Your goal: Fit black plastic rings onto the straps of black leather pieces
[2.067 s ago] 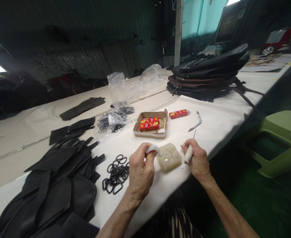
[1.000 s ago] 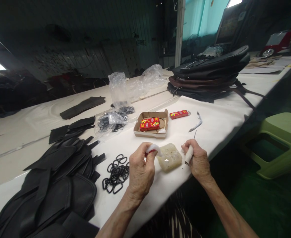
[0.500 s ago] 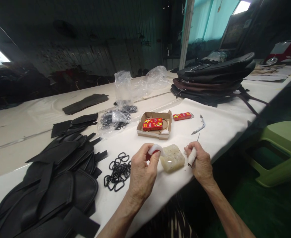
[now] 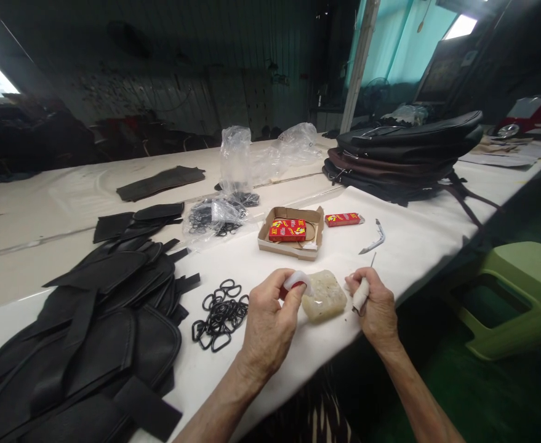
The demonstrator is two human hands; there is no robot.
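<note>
My left hand (image 4: 272,320) pinches a small white and red round piece (image 4: 297,282) between thumb and fingers, over the left edge of a yellowish translucent block (image 4: 326,296). The block lies on the white table cover. Right of it, my right hand (image 4: 375,307) is closed around a tool with a white wrapped handle (image 4: 360,295) and a thin metal tip pointing up. Black D-shaped rings (image 4: 221,314) lie in a pile left of my left hand. Beyond the block stands a cardboard tray (image 4: 288,251) with a red box (image 4: 287,230) in it.
Black cut pieces (image 4: 113,332) cover the left side. Behind are a plastic bag of black parts (image 4: 219,215), another red box (image 4: 344,219), small snips (image 4: 375,237) and stacked black bags (image 4: 404,147). A green stool (image 4: 524,264) stands at the right.
The view has shifted slightly, so most things on the table appear a little further right. Both hands keep their grips and stay beside the block.
</note>
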